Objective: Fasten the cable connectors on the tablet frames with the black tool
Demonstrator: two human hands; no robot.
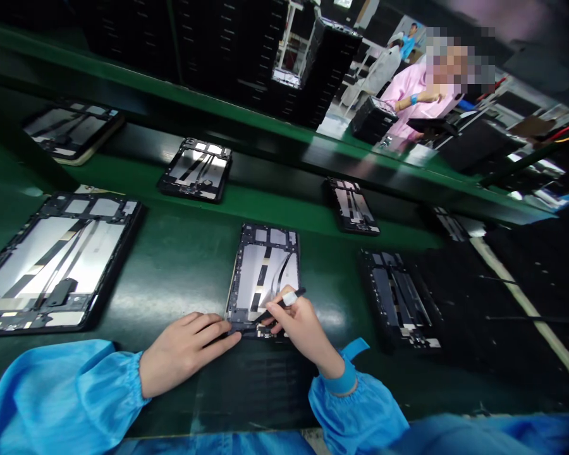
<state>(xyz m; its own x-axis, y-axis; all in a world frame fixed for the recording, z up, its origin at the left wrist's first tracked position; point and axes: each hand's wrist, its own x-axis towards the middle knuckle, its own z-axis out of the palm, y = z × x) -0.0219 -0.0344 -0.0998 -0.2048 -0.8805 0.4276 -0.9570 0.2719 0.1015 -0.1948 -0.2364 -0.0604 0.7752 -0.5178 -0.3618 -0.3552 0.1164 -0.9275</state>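
Note:
An opened tablet [247, 272] lies on the green bench in front of me, its silvery inside, dark ribbon cables and lower circuit board showing. My right hand [296, 319] is closed around a slim black tool [270, 312] with a white label. The tool slants down to the left, its tip at the tablet's lower edge; its exact kind is unclear. My left hand [189, 344] is open and palm down, fingers stretched out, fingertips at the tablet's lower left corner. Part of the tablet's lower right is hidden behind my right hand.
A larger-looking opened tablet [71, 253] lies at left, another [398, 297] at right. Further opened tablets [199, 167] sit on the green strip behind. Black stacked trays [227, 50] stand beyond the rail. A person in pink [408, 85] is across the bench.

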